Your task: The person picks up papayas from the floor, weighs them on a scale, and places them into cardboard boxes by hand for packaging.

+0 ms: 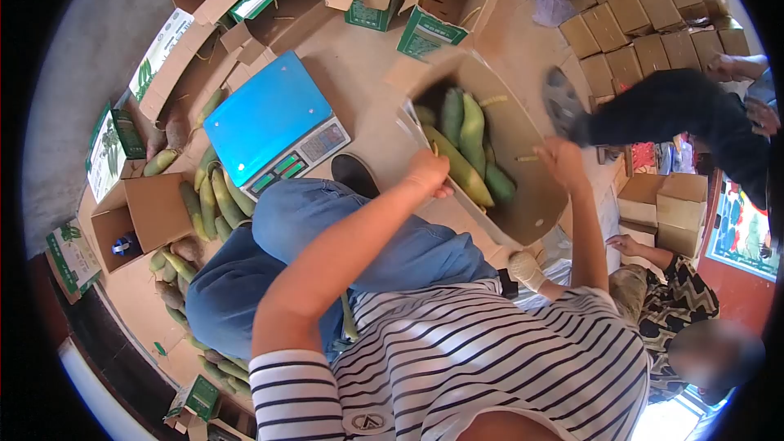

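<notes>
A cardboard box [531,208] stands open in front of me, tilted, with several long green radishes [472,135] inside. My left hand [431,173] is closed on the near side of the box at its rim. On the opposite side, my right hand [563,165] has its fingers bent over the rim, close to a yellow rope handle [527,158]. Another yellow handle [493,100] shows at the far wall of the box. Part of the box's outer face is hidden by my left forearm.
A blue-topped digital scale [269,118] stands to the left, with green radishes [220,196] piled beside it. Open boxes [441,20] line the back. Stacked cartons [645,24] are at right, near a walking person's leg [661,106] and another person [674,302].
</notes>
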The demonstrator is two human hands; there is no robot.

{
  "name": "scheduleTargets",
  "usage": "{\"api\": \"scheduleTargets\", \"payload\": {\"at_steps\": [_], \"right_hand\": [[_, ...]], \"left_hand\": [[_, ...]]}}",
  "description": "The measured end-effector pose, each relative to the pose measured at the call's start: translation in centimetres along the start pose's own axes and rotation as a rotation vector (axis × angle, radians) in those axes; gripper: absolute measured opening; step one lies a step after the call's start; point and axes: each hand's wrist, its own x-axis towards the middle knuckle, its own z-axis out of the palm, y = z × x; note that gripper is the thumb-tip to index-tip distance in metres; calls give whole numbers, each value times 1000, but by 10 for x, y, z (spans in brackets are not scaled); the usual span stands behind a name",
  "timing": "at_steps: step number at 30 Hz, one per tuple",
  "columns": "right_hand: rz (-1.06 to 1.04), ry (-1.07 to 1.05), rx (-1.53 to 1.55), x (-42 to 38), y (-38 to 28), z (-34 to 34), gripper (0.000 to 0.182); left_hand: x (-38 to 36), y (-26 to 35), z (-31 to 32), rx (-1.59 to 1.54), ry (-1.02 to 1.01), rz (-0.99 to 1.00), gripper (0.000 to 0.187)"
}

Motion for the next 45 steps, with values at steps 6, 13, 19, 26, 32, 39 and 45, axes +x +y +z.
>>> {"api": "scheduleTargets", "payload": {"at_steps": [6, 13, 19, 26, 32, 39, 45], "right_hand": [[173, 67, 225, -99, 81, 126, 28], [329, -365, -58, -67, 82, 103, 43], [321, -10, 62, -5, 62, 116, 45], [443, -135, 35, 20, 42, 97, 47], [299, 84, -40, 24, 31, 106, 59], [412, -20, 31, 39, 15, 98, 64], [418, 17, -12, 39, 19, 107, 62]], "left_hand": [[-24, 15, 26, 576, -302, 585, 34], [-133, 57, -71, 587, -45, 752, 30], [-193, 32, -159, 401, 242, 753, 18], [-193, -6, -205, 515, 515, 590, 17], [-192, -1, -190, 825, 556, 765, 23], [-189, -4, -194, 921, 588, 725, 29], [-189, -4, -194, 949, 599, 696, 31]]}}
